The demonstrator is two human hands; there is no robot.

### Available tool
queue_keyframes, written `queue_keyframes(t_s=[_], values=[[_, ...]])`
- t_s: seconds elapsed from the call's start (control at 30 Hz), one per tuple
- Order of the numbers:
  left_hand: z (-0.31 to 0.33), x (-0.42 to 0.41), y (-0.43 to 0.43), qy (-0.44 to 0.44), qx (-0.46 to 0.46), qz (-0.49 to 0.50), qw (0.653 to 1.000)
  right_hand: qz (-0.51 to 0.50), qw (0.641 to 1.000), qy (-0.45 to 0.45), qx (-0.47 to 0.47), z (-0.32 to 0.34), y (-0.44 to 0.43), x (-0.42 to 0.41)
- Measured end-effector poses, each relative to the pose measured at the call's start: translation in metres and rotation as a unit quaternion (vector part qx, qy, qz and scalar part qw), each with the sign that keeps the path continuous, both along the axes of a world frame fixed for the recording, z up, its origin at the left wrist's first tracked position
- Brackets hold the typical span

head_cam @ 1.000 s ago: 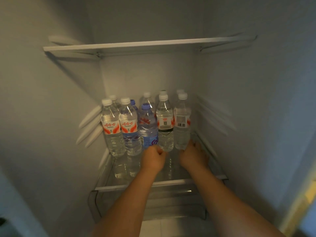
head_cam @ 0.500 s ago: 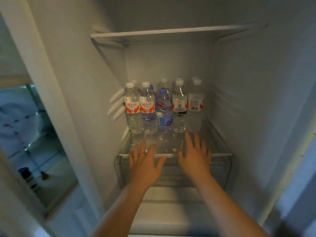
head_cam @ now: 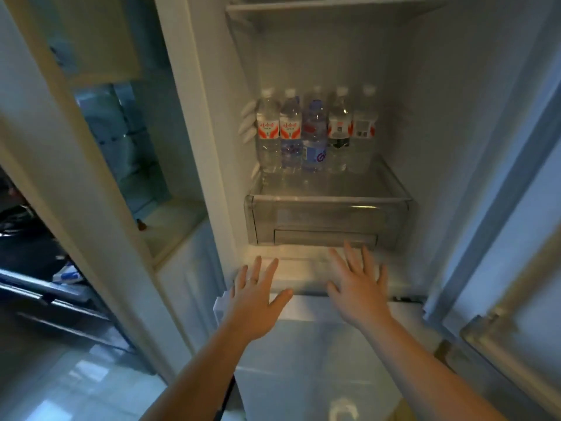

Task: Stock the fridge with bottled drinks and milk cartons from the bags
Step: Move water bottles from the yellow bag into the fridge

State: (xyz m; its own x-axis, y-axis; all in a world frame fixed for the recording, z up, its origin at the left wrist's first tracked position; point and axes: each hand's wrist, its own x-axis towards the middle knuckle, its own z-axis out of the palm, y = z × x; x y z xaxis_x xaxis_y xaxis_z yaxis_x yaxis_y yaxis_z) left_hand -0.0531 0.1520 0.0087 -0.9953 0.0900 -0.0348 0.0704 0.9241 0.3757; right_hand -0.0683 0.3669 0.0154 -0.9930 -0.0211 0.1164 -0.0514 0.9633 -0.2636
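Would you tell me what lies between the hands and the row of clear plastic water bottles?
In the head view, the clear plastic drawer and a bare stretch of glass shelf.

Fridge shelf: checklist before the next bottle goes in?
1. Left hand free: ok, open, holding nothing.
2. Right hand free: ok, open, holding nothing.
3. Bottles upright: ok, in a row at the shelf's back.
4. Room on shelf: ok, front strip bare.
5. Door open: ok.
6. Next bottle in view: not ok, none seen off the shelf.
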Motion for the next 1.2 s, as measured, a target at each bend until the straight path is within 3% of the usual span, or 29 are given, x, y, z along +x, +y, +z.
queue_keyframes(t_s=[0.43, 0.63, 0.8, 1.2], values=[[-0.063, 0.188, 0.002, 0.008, 0.030, -0.043, 0.999, 0.062, 0.996, 0.028, -0.065, -0.053, 0.003, 0.196], [-0.098, 0.264, 0.027, -0.031, 0.004, -0.062, 0.998, 0.051, 0.996, -0.022, -0.076, -0.089, 0.032, 0.279], [-0.116, 0.338, 0.075, -0.071, 0.005, -0.060, 0.996, 0.065, 0.993, -0.079, -0.064, -0.108, 0.075, 0.347], [-0.130, 0.502, 0.245, -0.128, 0.010, -0.039, 0.991, 0.032, 0.993, -0.078, -0.077, -0.138, 0.245, 0.525]])
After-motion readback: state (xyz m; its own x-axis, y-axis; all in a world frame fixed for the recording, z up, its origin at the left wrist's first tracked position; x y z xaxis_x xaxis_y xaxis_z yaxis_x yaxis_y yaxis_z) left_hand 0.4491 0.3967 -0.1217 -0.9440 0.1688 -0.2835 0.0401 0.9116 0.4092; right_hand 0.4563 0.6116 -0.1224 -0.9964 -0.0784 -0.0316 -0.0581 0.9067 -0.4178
